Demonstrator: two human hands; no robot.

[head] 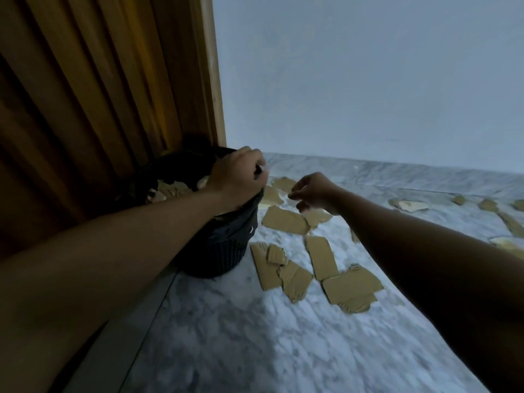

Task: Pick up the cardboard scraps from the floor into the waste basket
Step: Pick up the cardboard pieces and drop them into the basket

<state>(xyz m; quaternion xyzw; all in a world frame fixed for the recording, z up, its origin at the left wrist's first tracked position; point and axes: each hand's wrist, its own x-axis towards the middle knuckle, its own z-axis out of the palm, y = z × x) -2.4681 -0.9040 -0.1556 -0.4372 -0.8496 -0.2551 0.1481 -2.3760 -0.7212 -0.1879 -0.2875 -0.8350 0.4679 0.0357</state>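
your left hand point(241, 177) is closed in a fist on the black liner at the near rim of the waste basket point(224, 245), holding the mouth open; the basket stands on the floor against the wooden door point(99, 95) and already contains pale scraps. your right hand point(312, 194) hovers just beside the basket, fingers curled toward the thumb in a loose pinch; whether it holds a small piece cannot be determined from this view. the cardboard scraps point(286, 219) lie flat on the marble floor point(226, 321), the closest ones directly beneath the right hand and just beside the basket, larger torn panels point(351, 287) nearer to you, and further pieces point(411, 206) well apart toward the wall point(368, 80). expect the scraps to be light, stiff across the corrugation and easy to bend along it, with ragged, soft edges. because they lie flush on a smooth floor, they will likely slide rather than lift: take hold at a raised or curled torn edge, pinch between thumb and fingertips, and tilt the piece up before lifting. large panels may need folding to pass the basket mouth. most of the scraps are not yet collected.
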